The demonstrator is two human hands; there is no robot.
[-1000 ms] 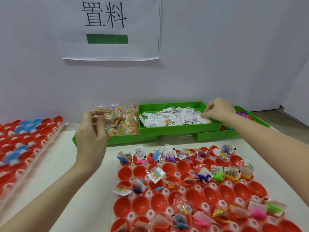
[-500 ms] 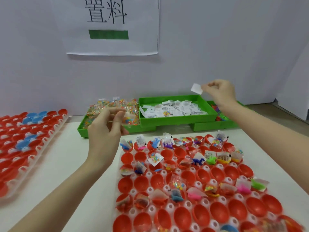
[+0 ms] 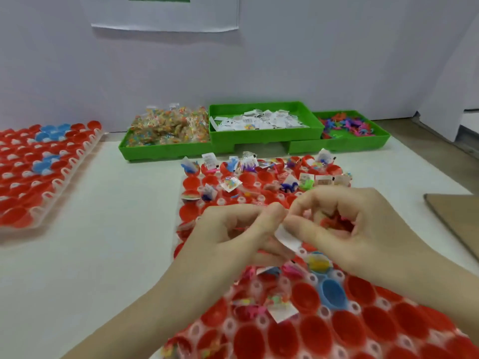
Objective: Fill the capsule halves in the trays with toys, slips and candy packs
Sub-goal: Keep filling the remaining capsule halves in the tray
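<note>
Both hands meet over the near tray (image 3: 388, 330); the right hand (image 3: 344, 229) pinches a white slip (image 3: 286, 238), while the left hand (image 3: 241, 231) curls, contents unclear; best lower the slip squarely into one empty red capsule half (image 3: 307, 297), releasing only once inside.

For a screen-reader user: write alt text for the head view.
Two hands meet over a tray of red capsule halves, the left hand and right hand together pinching a white paper slip. Behind sit three green bins of candy packs, slips and toys.
</note>
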